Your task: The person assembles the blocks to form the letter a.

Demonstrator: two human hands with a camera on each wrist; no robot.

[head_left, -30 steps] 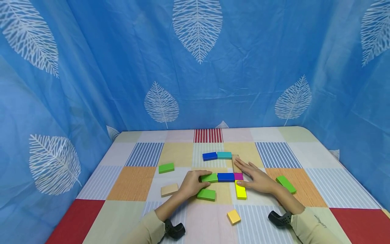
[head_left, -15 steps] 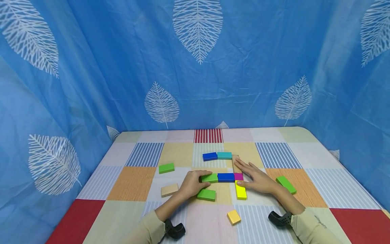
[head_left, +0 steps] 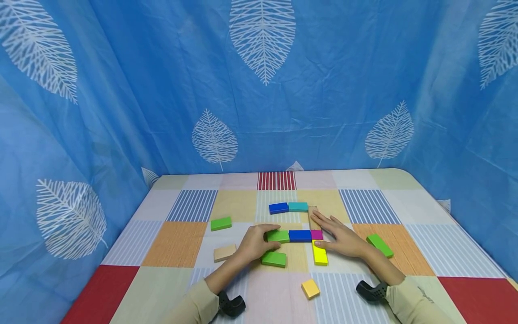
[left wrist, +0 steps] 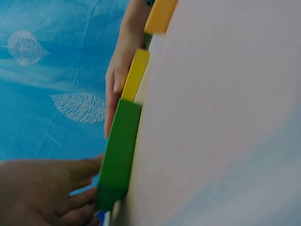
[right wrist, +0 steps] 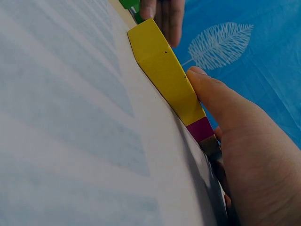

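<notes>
In the head view, several flat blocks lie joined on the table. A green block (head_left: 278, 236), a blue block (head_left: 300, 236) and a magenta block (head_left: 317, 235) form a row. My left hand (head_left: 255, 243) is around the green block's left end, thumb on the near side and fingers on the far side, slightly spread. My right hand (head_left: 344, 238) lies with straight fingers on a plain wooden block (head_left: 313, 219), its thumb touching the yellow block (head_left: 319, 253). In the right wrist view that thumb rests along the yellow block's (right wrist: 167, 70) edge.
A dark blue block (head_left: 279, 208) and a teal block (head_left: 298, 207) extend left from the wooden block. Loose pieces lie around: green blocks (head_left: 274, 259) (head_left: 221, 223) (head_left: 380, 245), a wooden block (head_left: 225, 252) and an orange-yellow block (head_left: 310, 288). A patchwork cloth (head_left: 170, 288) covers the table.
The left thumb and fingers have spread a little apart around the green block at the row's left end. The right hand and the blocks stay where they were.
</notes>
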